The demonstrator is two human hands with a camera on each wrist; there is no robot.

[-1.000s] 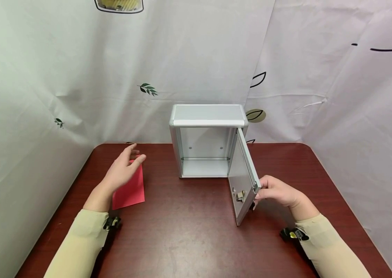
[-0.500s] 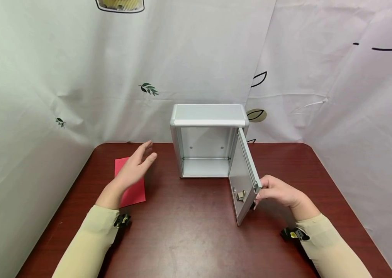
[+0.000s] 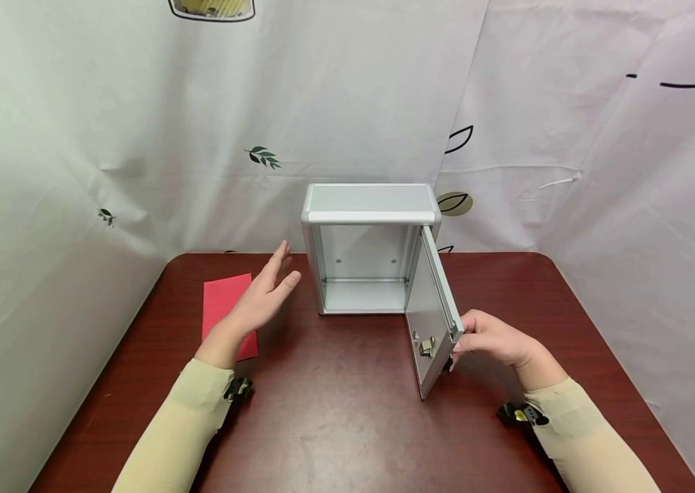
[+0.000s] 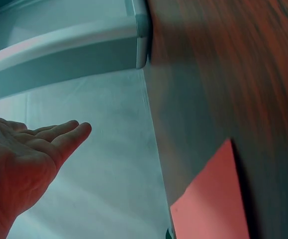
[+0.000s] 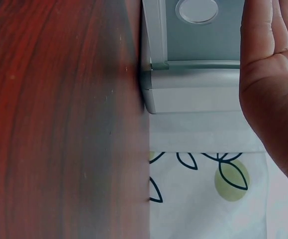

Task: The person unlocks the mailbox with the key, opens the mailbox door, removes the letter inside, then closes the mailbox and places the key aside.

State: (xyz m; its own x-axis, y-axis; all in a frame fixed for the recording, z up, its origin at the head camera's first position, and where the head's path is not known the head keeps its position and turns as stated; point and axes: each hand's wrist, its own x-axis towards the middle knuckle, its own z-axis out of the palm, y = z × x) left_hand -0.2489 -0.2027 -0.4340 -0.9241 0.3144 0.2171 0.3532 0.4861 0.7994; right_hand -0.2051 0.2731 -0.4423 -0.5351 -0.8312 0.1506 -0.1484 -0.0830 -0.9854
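Note:
A silver metal box (image 3: 372, 205) stands upright near the back of the table, with its front door (image 3: 430, 308) swung out to the right. A lock latch (image 3: 426, 348) shows on the door's inner face. My right hand (image 3: 495, 339) holds the door at its free edge, thumb and fingers bent there; its fingertips are partly hidden behind the door, beside a small black piece. My left hand (image 3: 261, 298) holds nothing, fingers extended, above the table to the left of the box. Partly behind that hand in the head view, a red paper envelope or sheet (image 3: 220, 298) lies on the table.
The brown wooden table (image 3: 347, 424) has rounded back corners. White cloth (image 3: 230, 103) with printed leaves hangs behind it and along both sides. The box's inside is bare, with two small holes in its back wall. Cameras are strapped on both wrists.
My left hand has moved right, from over the red paper toward the box, uncovering more of the paper. The right hand and the door have stayed put.

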